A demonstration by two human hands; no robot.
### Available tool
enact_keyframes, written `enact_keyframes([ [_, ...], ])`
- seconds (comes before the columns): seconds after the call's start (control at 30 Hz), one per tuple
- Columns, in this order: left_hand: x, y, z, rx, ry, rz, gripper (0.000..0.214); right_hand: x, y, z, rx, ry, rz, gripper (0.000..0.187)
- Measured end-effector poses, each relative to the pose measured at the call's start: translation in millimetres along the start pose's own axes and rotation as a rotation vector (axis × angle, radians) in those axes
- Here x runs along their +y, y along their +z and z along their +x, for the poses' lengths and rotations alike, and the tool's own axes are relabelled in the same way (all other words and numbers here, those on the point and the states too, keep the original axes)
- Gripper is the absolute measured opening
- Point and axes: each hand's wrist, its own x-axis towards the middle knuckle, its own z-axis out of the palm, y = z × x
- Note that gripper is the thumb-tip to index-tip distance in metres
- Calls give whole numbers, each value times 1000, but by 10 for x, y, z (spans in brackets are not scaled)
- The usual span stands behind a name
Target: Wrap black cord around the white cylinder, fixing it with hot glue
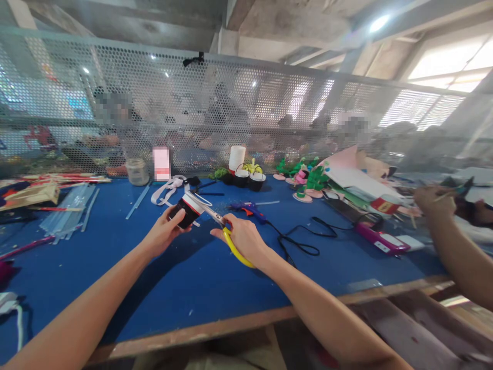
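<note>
My left hand [166, 231] is closed around a small paper cup [187, 211] wrapped in black, with a white rim and a thin red line. The cup is tilted above the blue table. In my right hand [246, 239] is a pair of scissors [235, 251] with yellow handles. Their metal blades point left and reach the cup's rim; whether they are cutting something cannot be made out. Behind the cup lies a white ribbon [164, 192]. To the right of the scissors rests a blue and red glue gun [248, 208] with a black cord.
Two black cups with handles [242, 177] stand before stacked white cups [236, 158] near the mesh partition [173, 113]. Clear glue sticks [69, 210] and a glass jar [136, 172] are left. Green figures [316, 181] and a purple device [379, 240] lie right, beside another person's arm [454, 241].
</note>
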Motion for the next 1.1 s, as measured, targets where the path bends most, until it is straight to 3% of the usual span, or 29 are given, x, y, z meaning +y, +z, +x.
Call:
enact_keyframes([
  [0.17,23,-34,14,-39,-92,-42,27,-7,-20,-1,-13,0,37,38],
  [0.4,8,10,-26,-72,-34,23,34,36,59,1,18,-38,119,52],
  [0.63,-19,15,-8,-50,1,42,38,30,66,3,47,-39,71,38],
  [0.9,-1,19,-9,-10,10,11,32,14,28,5,27,-25,45,36],
  [1.1,12,-30,20,-56,-107,-67,26,9,-3,0,18,-11,30,38],
])
